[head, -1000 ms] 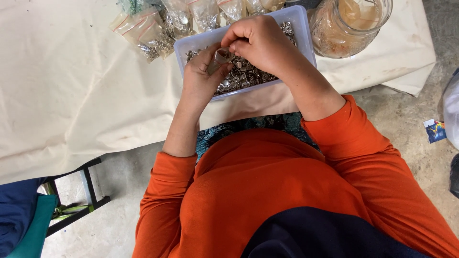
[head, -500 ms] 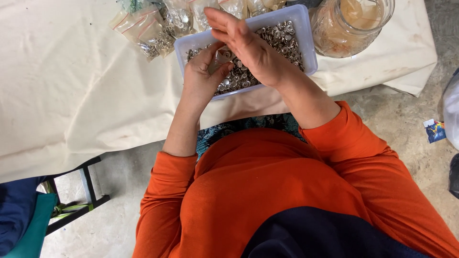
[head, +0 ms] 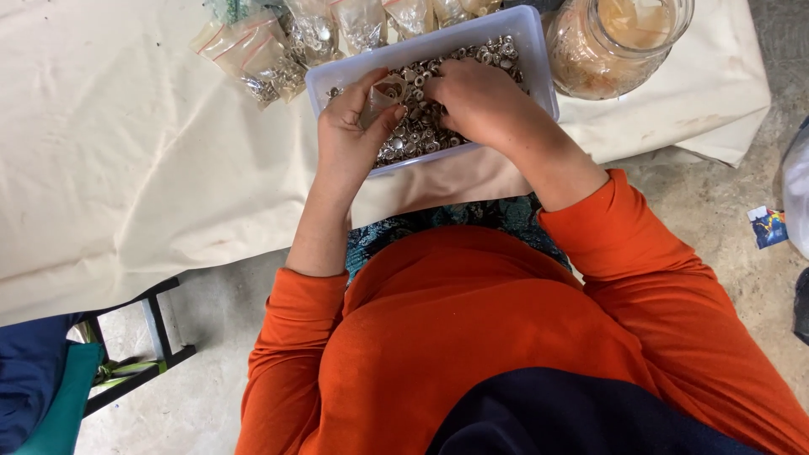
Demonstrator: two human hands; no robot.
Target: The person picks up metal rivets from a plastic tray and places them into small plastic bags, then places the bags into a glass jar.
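A clear plastic tub (head: 539,63) full of small silver metal snap parts (head: 417,126) sits at the table's near edge. My left hand (head: 350,139) holds a small clear plastic bag (head: 379,97) open over the tub's left side. My right hand (head: 472,101) is down in the pile of metal parts, fingers curled into them; what it has grasped is hidden.
Several filled small bags (head: 278,46) lie behind the tub on the cream tablecloth (head: 126,168). A large glass jar (head: 615,42) stands to the right. A dark stool frame (head: 152,329) and blue-green fabric (head: 34,388) are at lower left; concrete floor lies right.
My right hand, raised with fingers spread above the tub half a second ago, has dropped into the metal parts. The left hand has kept hold of the small bag.
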